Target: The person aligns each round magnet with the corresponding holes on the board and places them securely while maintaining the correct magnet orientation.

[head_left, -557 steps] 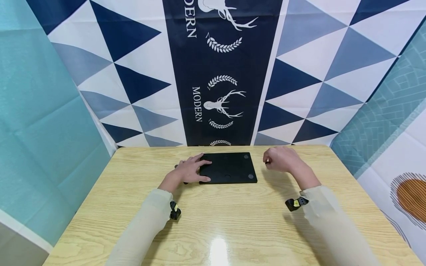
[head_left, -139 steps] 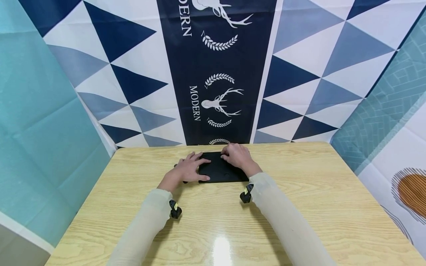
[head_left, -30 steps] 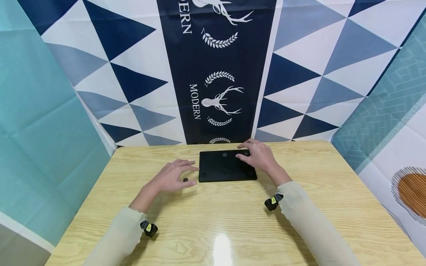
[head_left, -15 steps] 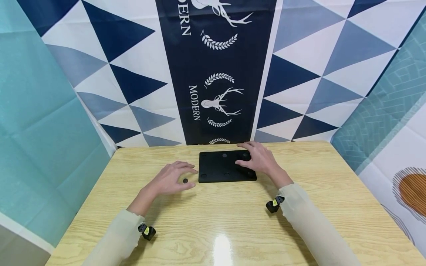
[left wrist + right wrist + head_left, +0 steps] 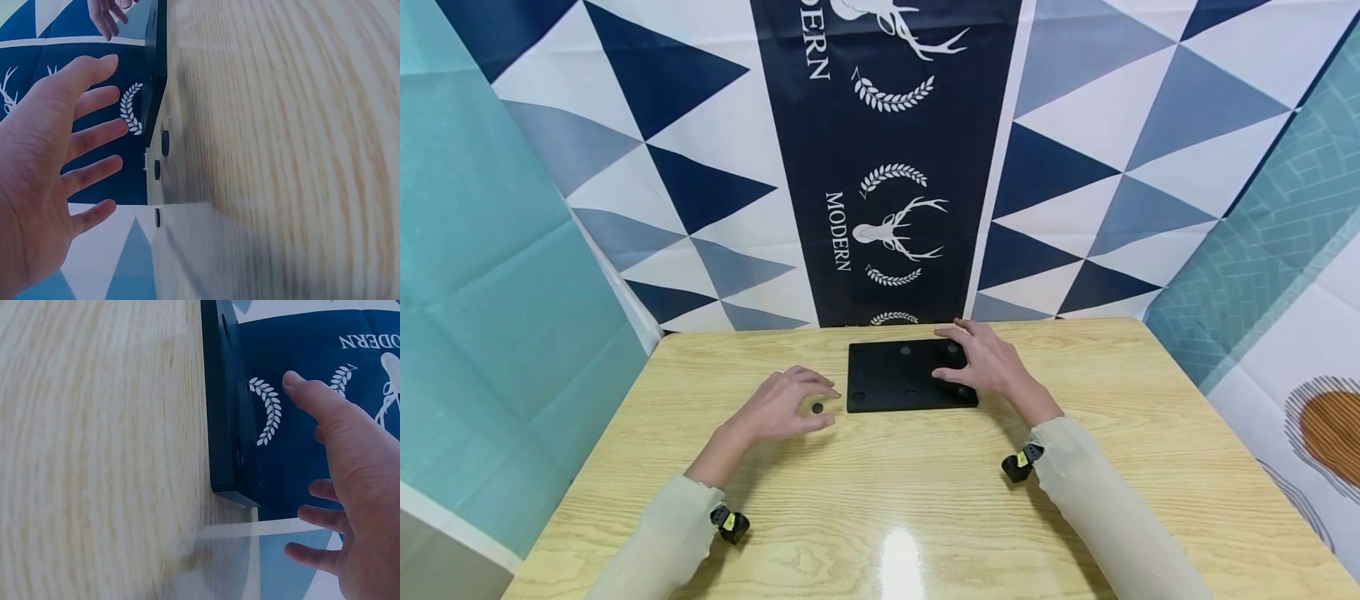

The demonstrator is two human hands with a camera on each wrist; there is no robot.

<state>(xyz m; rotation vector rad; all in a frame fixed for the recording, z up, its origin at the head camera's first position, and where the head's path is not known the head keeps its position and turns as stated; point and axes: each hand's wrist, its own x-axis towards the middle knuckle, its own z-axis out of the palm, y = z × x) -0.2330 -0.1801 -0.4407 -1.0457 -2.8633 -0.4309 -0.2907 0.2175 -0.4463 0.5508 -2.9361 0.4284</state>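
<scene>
A black rectangular board (image 5: 880, 379) lies at the back middle of the table, with round spots on its face. One grey round disc (image 5: 906, 351) shows at its back middle; other spots are dark outlines. My right hand (image 5: 988, 362), fingers spread and holding nothing, is over the board's right end and partly hides the spots there. Left of the board, my left hand (image 5: 778, 407) is above the table, fingers loosely apart with nothing in them. A small black disc (image 5: 817, 408) shows between its thumb and fingers, on the table. In the left wrist view several small black discs (image 5: 157, 169) stand near the board's end.
The pale wooden table (image 5: 865, 492) reaches out in front of the board. Patterned cloth (image 5: 895, 167) hangs behind the table's back edge, and teal cloth (image 5: 512, 292) hangs on the left. Each wrist wears a small black camera (image 5: 730, 523).
A grey disc now shows at the board's back middle, a dark outline 18.6 s ago. My left hand has left the board's edge leftward; my right hand has moved from board middle to right end.
</scene>
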